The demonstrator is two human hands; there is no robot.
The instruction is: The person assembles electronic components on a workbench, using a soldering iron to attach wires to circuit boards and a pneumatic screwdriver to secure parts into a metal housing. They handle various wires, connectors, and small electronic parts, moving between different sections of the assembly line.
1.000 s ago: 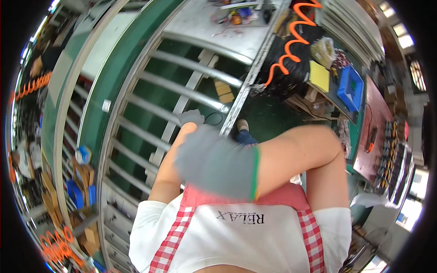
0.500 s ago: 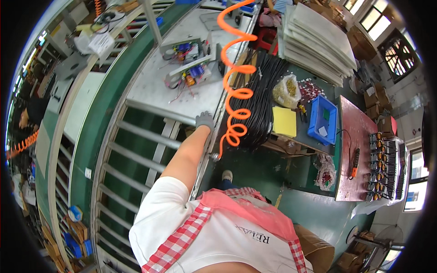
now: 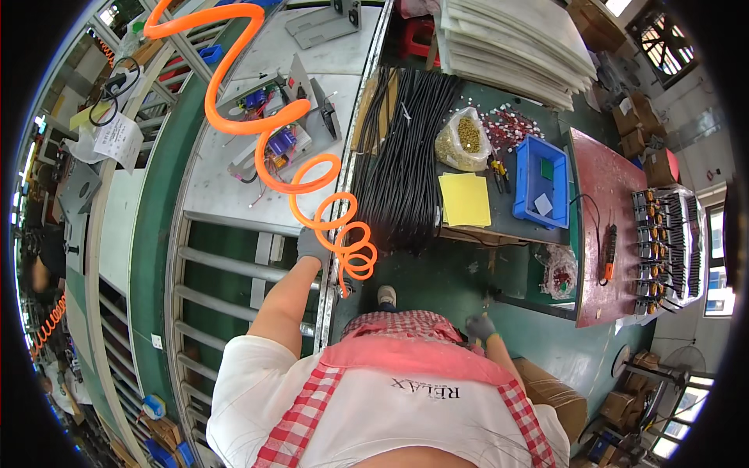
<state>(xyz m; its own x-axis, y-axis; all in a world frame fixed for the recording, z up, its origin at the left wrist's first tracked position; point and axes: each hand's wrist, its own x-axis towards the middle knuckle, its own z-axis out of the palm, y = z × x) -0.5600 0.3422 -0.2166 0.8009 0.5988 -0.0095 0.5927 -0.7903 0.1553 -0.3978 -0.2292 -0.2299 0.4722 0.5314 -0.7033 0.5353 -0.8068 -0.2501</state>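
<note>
My left hand point(image 3: 312, 246), in a grey glove, is at the near right corner of a white board point(image 3: 220, 186) on the roller conveyor. Its fingers look curled over the board's edge, partly covered by a coiled orange air hose point(image 3: 292, 188). On that board sit open metal housings holding blue components and wires point(image 3: 282, 142). A dark upright panel point(image 3: 322, 109) stands beside them. My right hand point(image 3: 480, 327), also gloved in grey, hangs low by my apron, away from any bench. Its fingers appear apart and nothing shows in them.
Bare rollers point(image 3: 218, 304) lie left of my arm. On the right bench are black cables point(image 3: 406, 156), a bag of brass-coloured parts point(image 3: 464, 140), yellow sheets point(image 3: 465, 199) and a blue tray point(image 3: 518, 183). A red-topped table point(image 3: 605, 288) and stacked white boards point(image 3: 511, 54) stand beyond.
My view has shifted, and the hose now crosses in front of the housings. My right hand has come into sight beside the apron. My left hand stays at the board's corner.
</note>
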